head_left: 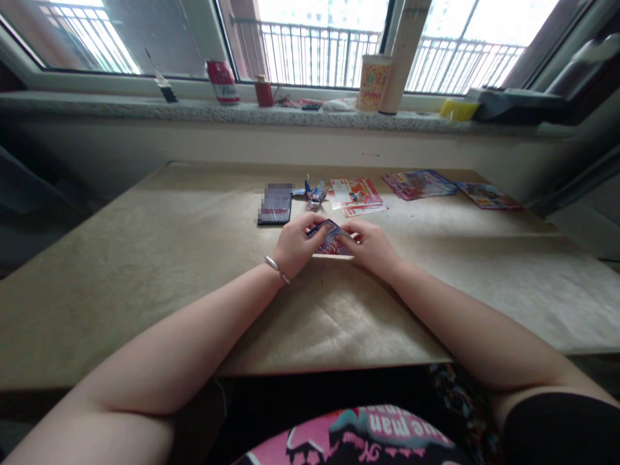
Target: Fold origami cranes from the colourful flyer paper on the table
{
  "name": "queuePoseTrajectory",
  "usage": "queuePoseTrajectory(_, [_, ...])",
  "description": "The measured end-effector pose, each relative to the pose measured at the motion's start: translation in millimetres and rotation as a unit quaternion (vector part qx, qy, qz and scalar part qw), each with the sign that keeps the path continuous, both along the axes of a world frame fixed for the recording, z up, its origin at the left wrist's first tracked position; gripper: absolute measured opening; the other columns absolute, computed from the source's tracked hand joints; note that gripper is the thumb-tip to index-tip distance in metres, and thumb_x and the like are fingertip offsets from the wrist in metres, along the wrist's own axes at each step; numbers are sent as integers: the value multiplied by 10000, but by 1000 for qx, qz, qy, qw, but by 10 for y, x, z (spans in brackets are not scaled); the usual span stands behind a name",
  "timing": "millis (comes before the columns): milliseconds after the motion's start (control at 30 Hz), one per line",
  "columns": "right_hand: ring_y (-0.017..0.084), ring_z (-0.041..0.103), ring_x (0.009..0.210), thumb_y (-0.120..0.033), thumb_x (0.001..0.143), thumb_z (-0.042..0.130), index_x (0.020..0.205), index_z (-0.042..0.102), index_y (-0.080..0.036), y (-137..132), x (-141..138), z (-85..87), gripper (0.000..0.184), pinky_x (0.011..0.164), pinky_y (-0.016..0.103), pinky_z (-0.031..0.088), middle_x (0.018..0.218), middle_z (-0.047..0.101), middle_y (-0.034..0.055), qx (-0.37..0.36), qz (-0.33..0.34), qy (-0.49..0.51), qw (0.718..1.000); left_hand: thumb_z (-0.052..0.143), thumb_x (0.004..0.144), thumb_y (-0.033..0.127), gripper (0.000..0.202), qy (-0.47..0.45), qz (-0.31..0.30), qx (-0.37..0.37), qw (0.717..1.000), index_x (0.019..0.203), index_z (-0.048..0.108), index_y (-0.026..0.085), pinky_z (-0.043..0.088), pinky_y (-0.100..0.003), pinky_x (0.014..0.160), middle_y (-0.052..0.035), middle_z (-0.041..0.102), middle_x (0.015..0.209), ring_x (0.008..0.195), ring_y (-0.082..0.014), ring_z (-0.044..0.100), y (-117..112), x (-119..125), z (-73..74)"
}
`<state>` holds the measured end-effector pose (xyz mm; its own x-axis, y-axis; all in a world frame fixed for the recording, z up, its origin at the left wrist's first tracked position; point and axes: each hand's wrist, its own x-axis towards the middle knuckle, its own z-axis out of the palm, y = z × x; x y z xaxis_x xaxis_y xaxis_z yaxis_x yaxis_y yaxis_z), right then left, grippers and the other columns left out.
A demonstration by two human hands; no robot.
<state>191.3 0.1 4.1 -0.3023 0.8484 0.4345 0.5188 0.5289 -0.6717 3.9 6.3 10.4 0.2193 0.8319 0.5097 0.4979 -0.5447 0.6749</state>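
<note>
Low over the table, my left hand (pixel 299 245) pinches the left side of a printed paper sheet (pixel 332 244) in blue and purplish red, its thumb lying on top. The right side of the same sheet is gripped by my right hand (pixel 369 244), thumb also on top. A pale strip shows along the sheet's near edge; the fingers beneath are hidden. Just beyond my hands lies a shiny folded paper shape (pixel 314 194) with pointed tips. A dark phone (pixel 276 204) lies to the left of it, its screen partly blurred out.
Red and white printed sheets (pixel 358 195) lie behind my right hand. Farther right are a fanned stack of colourful sheets (pixel 419 183) and another small stack (pixel 489 195). The windowsill (pixel 188 110) carries a red can (pixel 223 82), a patterned cup (pixel 374 82) and a yellow object (pixel 458 110).
</note>
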Motion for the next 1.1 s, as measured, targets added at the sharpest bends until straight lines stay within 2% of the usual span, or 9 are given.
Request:
queuePoseTrajectory(200, [171, 623, 800, -324, 836, 602, 872, 699, -203, 63, 30, -51, 159, 693, 274, 489, 848, 703, 24, -24, -22, 59, 998, 575, 870, 368, 250, 59, -37, -41, 997, 994, 680, 178, 496, -266, 751, -14, 718, 909, 804, -170, 638, 39, -28, -3])
queuePoseTrajectory(333, [172, 625, 784, -350, 828, 607, 882, 701, -205, 79, 42, -55, 181, 684, 279, 489, 856, 713, 27, -42, -28, 67, 997, 580, 852, 340, 260, 101, -32, -73, 992, 1030, 678, 178, 489, -271, 745, -14, 723, 932, 825, -187, 649, 61, -42, -14])
queuePoseTrajectory(700, [141, 558, 676, -262, 795, 627, 902, 718, -171, 135, 66, -105, 167, 636, 254, 390, 766, 694, 7, -101, -45, -33, 993, 638, 805, 240, 169, 64, -1, -139, 988, 955, 657, 165, 490, -282, 736, -15, 709, 882, 810, -177, 638, 112, -11, -16])
queuePoseTrajectory(967, [150, 588, 732, -208, 752, 638, 922, 691, -168, 185, 75, -157, 183, 695, 265, 431, 823, 700, 5, -119, -11, -3, 993, 656, 781, 194, 252, 68, -18, -121, 990, 1032, 633, 181, 510, -313, 800, -18, 702, 966, 870, -185, 645, 143, -23, -62])
queuePoseTrajectory(1100, [169, 623, 808, -179, 738, 645, 948, 670, -179, 227, 85, -213, 212, 756, 290, 470, 880, 710, 12, -120, 9, 20, 993, 581, 865, 248, 228, 54, -30, -92, 994, 1088, 589, 198, 524, -334, 788, -28, 688, 953, 847, -184, 647, 175, -36, -122])
